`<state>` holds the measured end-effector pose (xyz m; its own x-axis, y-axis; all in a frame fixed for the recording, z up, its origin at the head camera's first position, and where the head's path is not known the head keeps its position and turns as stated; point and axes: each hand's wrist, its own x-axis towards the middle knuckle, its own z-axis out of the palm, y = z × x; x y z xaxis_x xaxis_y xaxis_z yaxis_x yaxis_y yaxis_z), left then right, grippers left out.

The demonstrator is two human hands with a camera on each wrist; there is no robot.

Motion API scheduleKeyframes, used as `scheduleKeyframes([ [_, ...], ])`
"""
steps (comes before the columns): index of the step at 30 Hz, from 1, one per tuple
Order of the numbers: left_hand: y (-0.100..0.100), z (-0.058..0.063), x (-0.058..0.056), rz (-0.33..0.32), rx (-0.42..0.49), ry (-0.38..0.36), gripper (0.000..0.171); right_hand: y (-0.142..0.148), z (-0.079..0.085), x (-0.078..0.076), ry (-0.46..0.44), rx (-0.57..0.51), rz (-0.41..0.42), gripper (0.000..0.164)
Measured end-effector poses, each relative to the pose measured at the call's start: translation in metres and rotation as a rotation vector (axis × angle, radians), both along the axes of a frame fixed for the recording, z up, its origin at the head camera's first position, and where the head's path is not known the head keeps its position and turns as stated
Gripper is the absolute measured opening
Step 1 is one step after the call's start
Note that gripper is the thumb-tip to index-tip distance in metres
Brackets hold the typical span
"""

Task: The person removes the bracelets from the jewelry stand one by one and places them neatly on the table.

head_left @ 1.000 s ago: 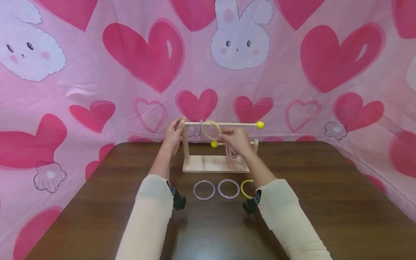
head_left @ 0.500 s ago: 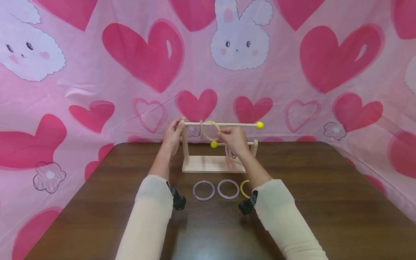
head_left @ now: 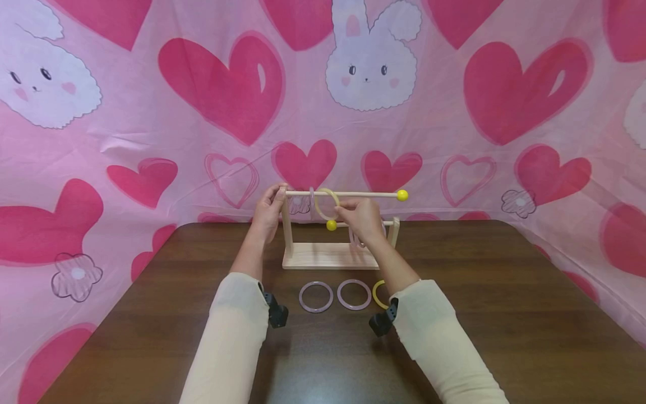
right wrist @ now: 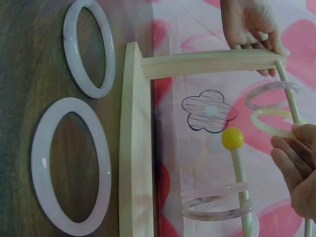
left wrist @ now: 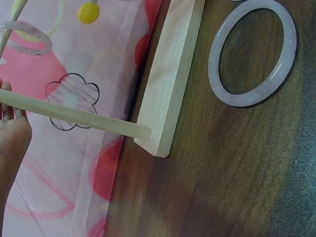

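Observation:
A wooden rack (head_left: 328, 256) carries an upper rod (head_left: 368, 194) tipped with a yellow ball (head_left: 402, 195). My left hand (head_left: 267, 212) grips the top of its left post (left wrist: 74, 113), fingers bent behind the wood. On the upper rod hangs a pale purple bangle (right wrist: 271, 88). Just right of it, a translucent yellow bangle (right wrist: 269, 130) encircles the same rod. My right hand (head_left: 364, 219) pinches that yellow bangle at its lower right edge between thumb and fingers. Below, a shorter rod with another yellow ball (right wrist: 232, 138) bears several pinkish bangles (right wrist: 217, 215), partly behind my right hand.
In front of the rack, two pale purple bangles (head_left: 301, 297) and a yellow bangle (head_left: 375, 294) lie flat in a row on the dark wooden table (head_left: 166, 314). My right sleeve partly covers the yellow one. A pink heart-print cloth (head_left: 222, 90) hangs behind.
My right hand has slid slightly left along the upper rod, bringing the yellow bangle closer to the purple one. The left hand keeps its grip on the post.

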<state>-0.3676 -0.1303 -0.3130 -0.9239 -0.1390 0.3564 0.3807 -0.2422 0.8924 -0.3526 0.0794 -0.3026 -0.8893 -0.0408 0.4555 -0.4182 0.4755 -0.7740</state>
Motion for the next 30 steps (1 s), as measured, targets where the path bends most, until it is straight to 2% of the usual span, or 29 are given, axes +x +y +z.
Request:
scheduleKeyframes([
  [9, 0.0, 0.0, 0.0, -0.004, -0.011, -0.012, 0.019, -0.004, 0.0, 0.006, 0.14, -0.008, -0.08, 0.014],
  [23, 0.0, 0.0, 0.001, -0.001, 0.011, -0.012, 0.023, -0.007, 0.002, 0.013, 0.318, 0.035, -0.13, 0.014],
  [30, -0.001, -0.001, -0.002, -0.004, 0.01, -0.001, 0.021, -0.003, 0.0, 0.016, 0.372, 0.04, -0.144, 0.011],
])
